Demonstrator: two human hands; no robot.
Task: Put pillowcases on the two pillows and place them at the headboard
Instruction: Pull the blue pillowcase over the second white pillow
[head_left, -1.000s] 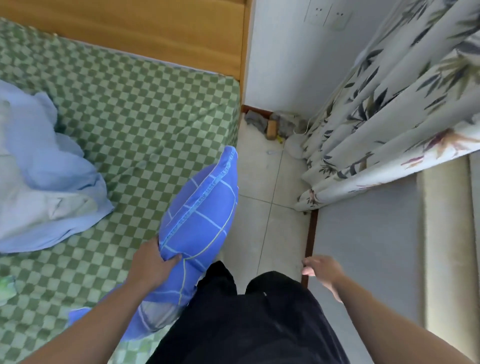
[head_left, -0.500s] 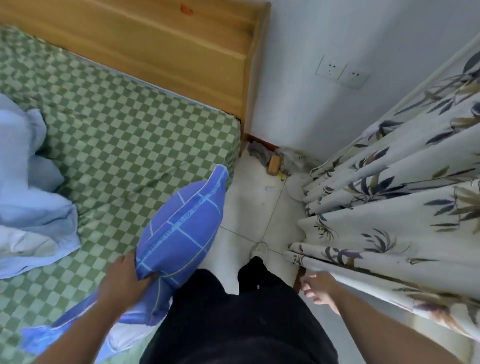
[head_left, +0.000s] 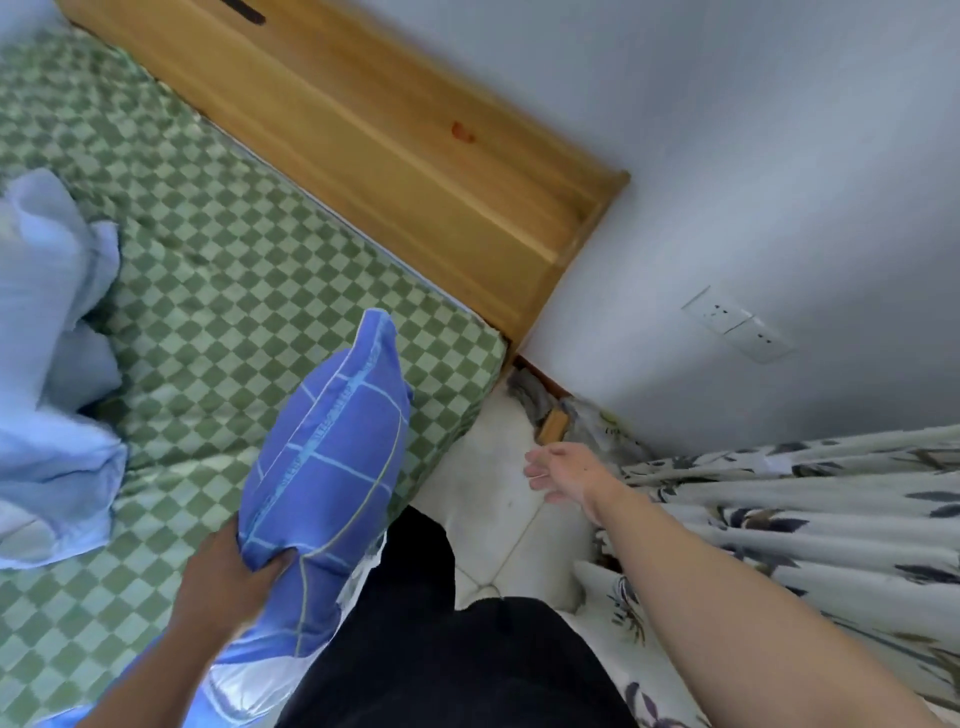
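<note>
One pillow (head_left: 332, 467) in left hand (head_left: 228, 577) over bed edge (head_left: 457, 415), right hand (head_left: 566, 467) free.

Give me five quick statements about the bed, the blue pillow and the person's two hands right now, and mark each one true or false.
1. The left hand grips the blue pillow. True.
2. The right hand holds the curtain. False: it is open and empty, above the floor.
3. The pillow lies against the headboard. False: it is held up near the bed's side edge.
4. The sheet is green checked. True.
5. A pale blue bundle of bedding lies on the bed. True.
</note>
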